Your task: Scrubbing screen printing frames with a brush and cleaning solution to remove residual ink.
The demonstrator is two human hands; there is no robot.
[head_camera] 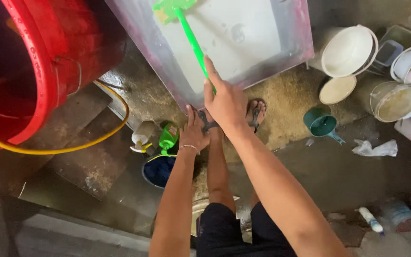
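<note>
A red tub (48, 62) ringed by a yellow hose (72, 143) stood at the floor's left edge, then the left hand (193, 133) pressed open-fingered against the framed screen's (291, 43) lower corner, while the right hand (224, 102) closed around the green brush handle (193, 43) lying across the screen's pale mesh

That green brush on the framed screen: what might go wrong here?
The right hand grips only the far end of the green brush, so it could slip. The screen frame leans, steadied at its lower edge by the left hand, and might tip. Sandalled feet on the wet floor could slide.
</note>
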